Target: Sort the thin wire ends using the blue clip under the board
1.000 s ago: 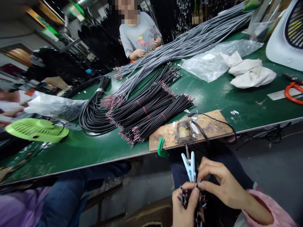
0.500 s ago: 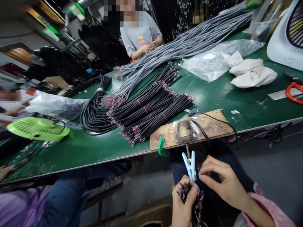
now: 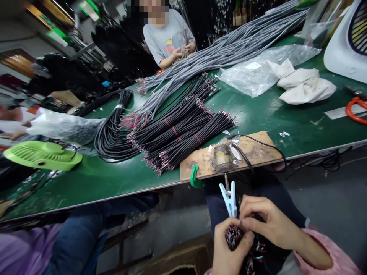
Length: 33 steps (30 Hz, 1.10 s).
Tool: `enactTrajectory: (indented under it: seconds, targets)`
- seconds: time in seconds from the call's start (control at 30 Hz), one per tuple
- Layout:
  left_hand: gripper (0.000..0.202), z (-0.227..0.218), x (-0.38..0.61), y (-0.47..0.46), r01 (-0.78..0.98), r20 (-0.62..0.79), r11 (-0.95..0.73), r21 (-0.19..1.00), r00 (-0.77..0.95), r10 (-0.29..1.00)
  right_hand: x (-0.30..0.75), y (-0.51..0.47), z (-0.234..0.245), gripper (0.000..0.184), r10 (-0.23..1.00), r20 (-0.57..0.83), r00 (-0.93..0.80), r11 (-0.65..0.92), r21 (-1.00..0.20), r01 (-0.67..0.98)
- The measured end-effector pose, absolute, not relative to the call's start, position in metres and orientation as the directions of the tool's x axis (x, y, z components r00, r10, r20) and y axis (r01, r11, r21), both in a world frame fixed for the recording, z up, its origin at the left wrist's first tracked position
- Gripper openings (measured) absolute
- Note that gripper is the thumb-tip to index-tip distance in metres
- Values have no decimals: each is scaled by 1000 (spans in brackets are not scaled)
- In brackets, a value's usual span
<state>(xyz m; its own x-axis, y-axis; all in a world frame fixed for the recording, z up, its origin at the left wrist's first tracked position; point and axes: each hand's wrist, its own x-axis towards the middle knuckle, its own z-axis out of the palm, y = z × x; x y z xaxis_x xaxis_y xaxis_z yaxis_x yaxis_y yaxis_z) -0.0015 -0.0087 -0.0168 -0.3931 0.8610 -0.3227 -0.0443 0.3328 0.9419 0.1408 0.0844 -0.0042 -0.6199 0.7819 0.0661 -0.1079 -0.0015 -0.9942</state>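
My left hand (image 3: 229, 244) is closed around a bundle of wires (image 3: 233, 236) whose ends are dark with red, white and green strands. More of the bundle hangs below the palm. My right hand (image 3: 262, 217) has its thumb and fingers pinched together at the top of the bundle, touching the left fingers; what sits in the pinch is too small to make out. Just above the hands is a light blue clothespin (image 3: 230, 198), attached at the metal tip (image 3: 226, 182) that sticks out from a soldering-iron-like tool under the board.
A wooden board (image 3: 258, 147) with a grimy metal block (image 3: 222, 157) lies at the table edge, held by a green clamp (image 3: 196, 177). Black cable bundles (image 3: 183, 133), grey cables (image 3: 229, 47), orange scissors (image 3: 357, 110) and a green fan (image 3: 43, 156) lie on the table. A co-worker (image 3: 169, 38) sits across.
My right hand has moved left and down, from apart beside the clothespin to pinching at the bundle. My left hand has shifted slightly right with the wires.
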Motion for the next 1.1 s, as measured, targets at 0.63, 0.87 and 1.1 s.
enactTrajectory:
  seconds: [0.63,0.87,1.1]
  targets:
    - [39,-7,1,0,-311,-478,378,872,-373,795,147,81,0,20,799,53,-599,106,-993,53]
    - [35,-5,0,1,-302,-431,329,895,-388,815,147,78,-2,15,838,117,-533,178,-982,64]
    - [34,-5,1,0,-335,-445,331,882,-366,817,141,74,-1,15,830,132,-542,191,-980,54]
